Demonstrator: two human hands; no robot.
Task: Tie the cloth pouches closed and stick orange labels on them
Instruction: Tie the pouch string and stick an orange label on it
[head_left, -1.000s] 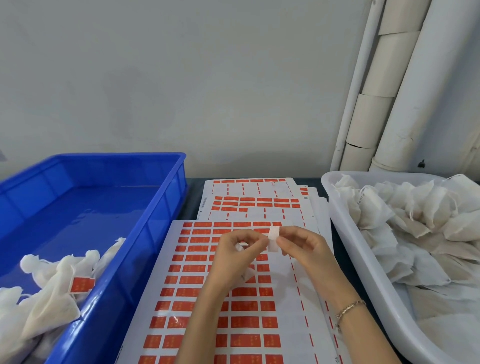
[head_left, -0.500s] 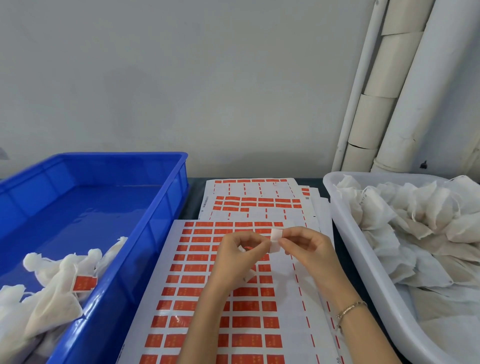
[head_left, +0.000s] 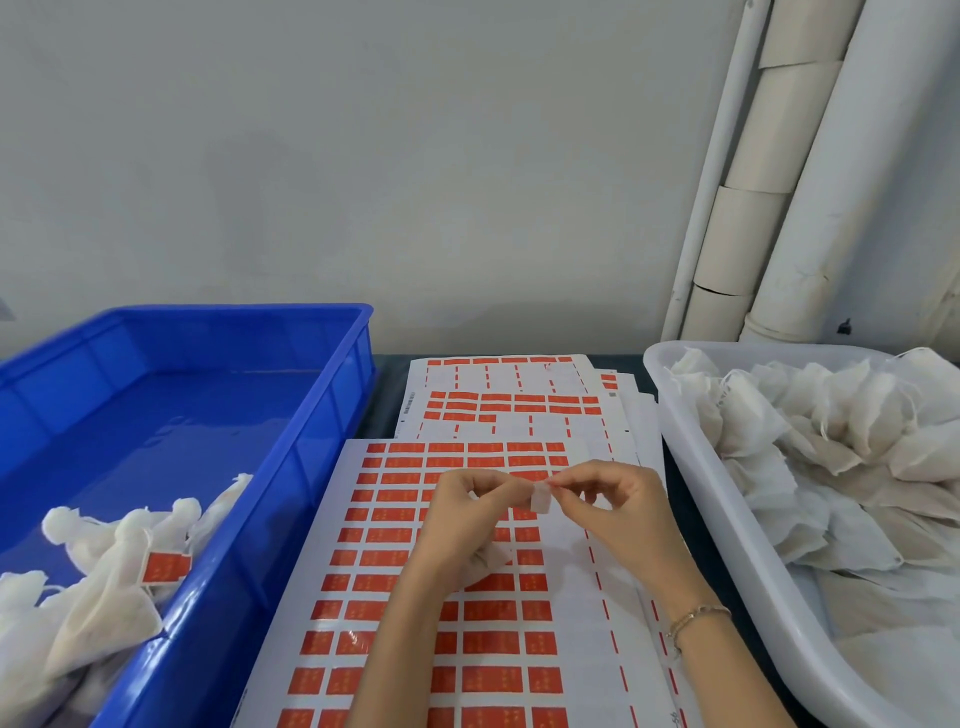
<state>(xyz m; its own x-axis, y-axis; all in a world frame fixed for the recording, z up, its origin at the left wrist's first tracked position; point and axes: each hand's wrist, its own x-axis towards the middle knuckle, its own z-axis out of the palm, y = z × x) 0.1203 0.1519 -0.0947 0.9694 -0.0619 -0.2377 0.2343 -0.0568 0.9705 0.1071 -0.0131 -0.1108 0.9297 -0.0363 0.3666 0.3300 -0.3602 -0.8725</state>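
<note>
bright, even, diffuse light; shadows are faint and soft. a pale sheen sits on the floor of the blue bin (head_left: 332, 405) and a small glint on the label sheet (head_left: 358, 636). wide-angle distortion bows the pipes (head_left: 810, 208) and bin edges; fine detail is slightly soft.

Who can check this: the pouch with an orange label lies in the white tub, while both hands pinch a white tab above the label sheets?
Wrong container: the head view shows the labelled pouch in the blue crate, not the white tub. Left hand and right hand do pinch the white tab above the label sheets.
</note>
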